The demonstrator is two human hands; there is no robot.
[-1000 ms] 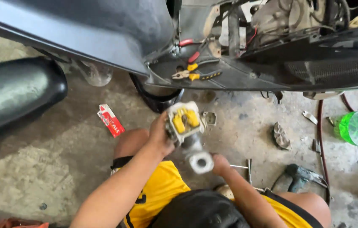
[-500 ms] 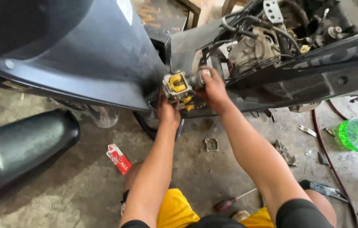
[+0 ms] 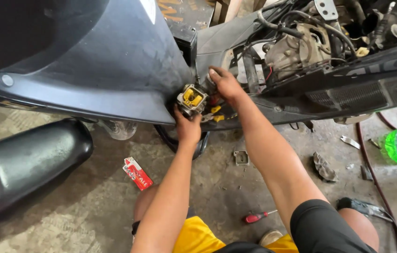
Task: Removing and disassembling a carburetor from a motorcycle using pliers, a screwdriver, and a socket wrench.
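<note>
The carburetor with its yellow float sat at the scooter body's opening, pinched from below by my left hand. My right hand seemingly gripped its far side, though I couldn't tell exactly. Misaligned, it could slip toward the concrete floor.

This is a motorcycle repair workshop. A scooter stands with its panels off, so the engine, hoses and wiring show on its right side. Its removed black seat lies on the stained concrete floor below the scooter's left end. A red-handled screwdriver, a small metal cover and a dirty rag lie scattered on the floor under the scooter.
</note>
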